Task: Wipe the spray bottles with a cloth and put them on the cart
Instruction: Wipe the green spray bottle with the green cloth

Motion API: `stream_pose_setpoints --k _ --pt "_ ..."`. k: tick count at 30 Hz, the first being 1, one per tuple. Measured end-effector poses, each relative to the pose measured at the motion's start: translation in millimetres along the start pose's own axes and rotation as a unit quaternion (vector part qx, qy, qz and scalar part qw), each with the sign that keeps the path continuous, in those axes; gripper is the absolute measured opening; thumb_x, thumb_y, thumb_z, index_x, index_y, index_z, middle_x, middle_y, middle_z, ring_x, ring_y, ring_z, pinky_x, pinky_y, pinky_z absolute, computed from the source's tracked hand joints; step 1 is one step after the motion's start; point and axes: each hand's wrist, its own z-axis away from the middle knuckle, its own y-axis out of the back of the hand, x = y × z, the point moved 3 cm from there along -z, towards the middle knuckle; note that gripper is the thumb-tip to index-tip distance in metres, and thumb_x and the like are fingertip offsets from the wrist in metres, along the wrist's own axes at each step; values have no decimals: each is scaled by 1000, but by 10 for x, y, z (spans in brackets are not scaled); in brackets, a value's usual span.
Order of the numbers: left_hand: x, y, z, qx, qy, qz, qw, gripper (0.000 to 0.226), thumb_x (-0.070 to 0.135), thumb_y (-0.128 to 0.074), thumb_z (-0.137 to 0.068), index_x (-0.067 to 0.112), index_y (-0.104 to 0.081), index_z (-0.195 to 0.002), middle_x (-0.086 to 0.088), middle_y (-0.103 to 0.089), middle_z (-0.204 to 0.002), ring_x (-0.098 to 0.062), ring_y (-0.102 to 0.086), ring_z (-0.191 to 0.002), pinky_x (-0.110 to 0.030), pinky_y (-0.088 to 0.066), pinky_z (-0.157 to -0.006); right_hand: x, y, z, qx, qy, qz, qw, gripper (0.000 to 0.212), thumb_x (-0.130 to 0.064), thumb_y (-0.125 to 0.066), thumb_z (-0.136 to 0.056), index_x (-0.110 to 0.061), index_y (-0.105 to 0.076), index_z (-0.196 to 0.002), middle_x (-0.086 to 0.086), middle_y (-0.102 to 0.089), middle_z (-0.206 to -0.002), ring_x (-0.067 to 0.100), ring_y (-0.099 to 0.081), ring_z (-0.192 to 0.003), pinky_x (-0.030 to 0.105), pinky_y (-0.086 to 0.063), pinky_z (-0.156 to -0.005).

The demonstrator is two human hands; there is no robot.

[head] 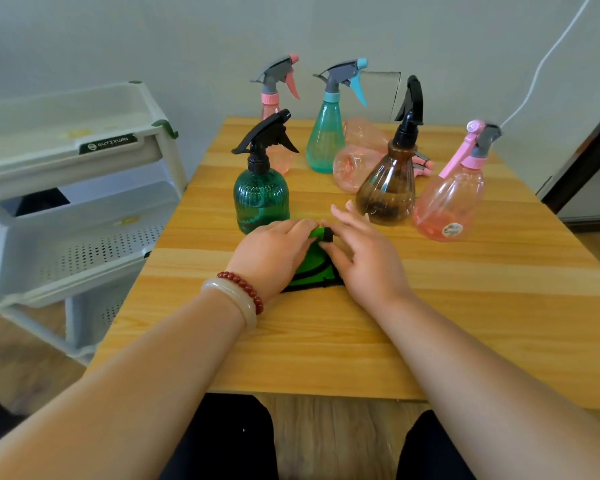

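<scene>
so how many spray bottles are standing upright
5: dark green front left, small pink back left, teal back middle, brown centre, large pink far right. Lying pink bottles behind the brown may hide others.

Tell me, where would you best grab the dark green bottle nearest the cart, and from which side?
Probably at the narrow neck of the dark green bottle, coming from the left: it stands upright, its trigger points right, and its ribbed belly is wide. The left hand, on the green cloth, is nearest.

bright green cloth [313, 269] with black edging; dark green ribbed plastic bottle [261, 199] and brown ribbed bottle [387, 188], both black-topped; teal bottle [324, 140], blue-grey trigger; clear pink bottle [447, 202]; honey-striped wooden table [326, 341]; white perforated cart [84, 237].
</scene>
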Motion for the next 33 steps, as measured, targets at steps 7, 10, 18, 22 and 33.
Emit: stream_pose_setpoints --k 7,10,18,22,33 --pt "-40 141 174 -81 99 22 991 35 29 -53 -101 11 -59 -132 -8 -66 -122 -31 -64 -104 -39 -53 -84 -22 95 126 31 -19 16 999 18 -11 -59 -96 -12 -68 -112 4 -70 -104 23 -64 -98 26 -46 -79" --pt "-50 157 251 -95 150 57 982 33 24 -52 -102 14 -59 -133 -6 -63 -126 -27 -62 -108 -33 -49 -87 -4 140 190 18 -78 -7 997 18 -19 -56 -99 -19 -63 -116 -2 -70 -101 16 -65 -87 36 -54 -71" --pt "51 272 202 66 137 150 977 19 12 -52 -100 10 -60 -117 2 -55 -105 -9 -53 -79 -24 -48 -72 -86 208 259 46 -109 -132 984 9 -18 -55 -100 -20 -55 -108 -13 -62 -94 0 -59 -82 13 -49 -66" --pt "68 331 142 42 249 306 918 42 27 -65 -93 33 -43 -129 16 -53 -102 -1 -55 -81 -11 -49 -70 -154 295 146 110 -125 -190 968 13 -16 -56 -99 -27 -51 -104 -15 -60 -96 -1 -57 -90 0 -40 -68" --pt "47 285 82 31 374 510 774 13 30 -55 -100 22 -61 -108 -3 -76 -97 -26 -72 -97 -50 -58 -88 -197 345 49 103 -151 -240 954 7 -27 -53 -101 -26 -55 -108 -7 -67 -84 20 -61 -73 31 -48 -63"
